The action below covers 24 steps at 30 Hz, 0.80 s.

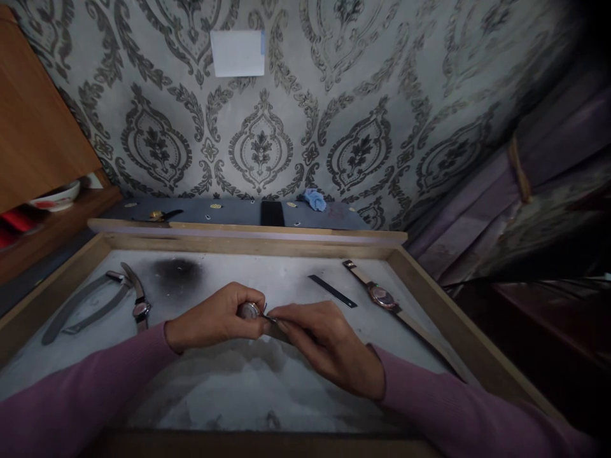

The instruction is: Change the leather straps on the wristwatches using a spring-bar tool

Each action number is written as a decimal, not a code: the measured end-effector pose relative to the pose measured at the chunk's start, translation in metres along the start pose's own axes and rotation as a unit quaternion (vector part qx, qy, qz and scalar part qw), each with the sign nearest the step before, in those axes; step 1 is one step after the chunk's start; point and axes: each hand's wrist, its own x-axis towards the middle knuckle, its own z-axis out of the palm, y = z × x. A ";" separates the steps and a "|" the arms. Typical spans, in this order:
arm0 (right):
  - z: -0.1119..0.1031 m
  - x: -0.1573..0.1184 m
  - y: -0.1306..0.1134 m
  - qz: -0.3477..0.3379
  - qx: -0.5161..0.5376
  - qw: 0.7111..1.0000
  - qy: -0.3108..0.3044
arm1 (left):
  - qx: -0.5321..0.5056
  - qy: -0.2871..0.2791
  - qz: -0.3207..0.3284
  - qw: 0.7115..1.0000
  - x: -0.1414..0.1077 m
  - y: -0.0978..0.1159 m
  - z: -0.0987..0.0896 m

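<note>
Ribbed purple sleeves reach up from the two lower corners, nearest to us, and end in our bare hands above the tabletop. Our left hand has its grip closed round a small wristwatch, thumb below and curled fingers above, the round dial between them. Our right hand meets it on the strap side, thumb and forefinger pinching something thin and dark right against the case; we cannot tell whether that is a tool or a part of the watch.

To the left on the white surface lie grey-handled pliers, their handles apart, and just beside them a strapped watch, its lower strap running behind our left sleeve. Beyond our right hand a flat dark strip with a hole at one end lies aslant, and farther right a rose-gold watch lies face up, its straps stretched out.

Raised wooden edging borders the surface. Past it, a crumpled blue cloth rests by the patterned wallpaper, which bears a white card.
</note>
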 end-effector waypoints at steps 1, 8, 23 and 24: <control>0.000 0.000 0.000 0.001 -0.001 1.000 0.002 | -0.001 0.000 0.000 1.000 0.000 0.000 0.000; -0.001 0.000 -0.001 0.006 0.000 1.000 0.000 | 0.010 -0.004 -0.002 1.000 0.000 0.002 0.000; -0.004 0.002 0.000 0.026 0.018 0.999 -0.018 | 0.005 0.001 0.004 1.000 0.000 0.002 0.000; -0.006 0.002 0.000 0.028 0.025 0.999 -0.022 | 0.005 0.001 0.005 1.000 0.000 0.002 0.000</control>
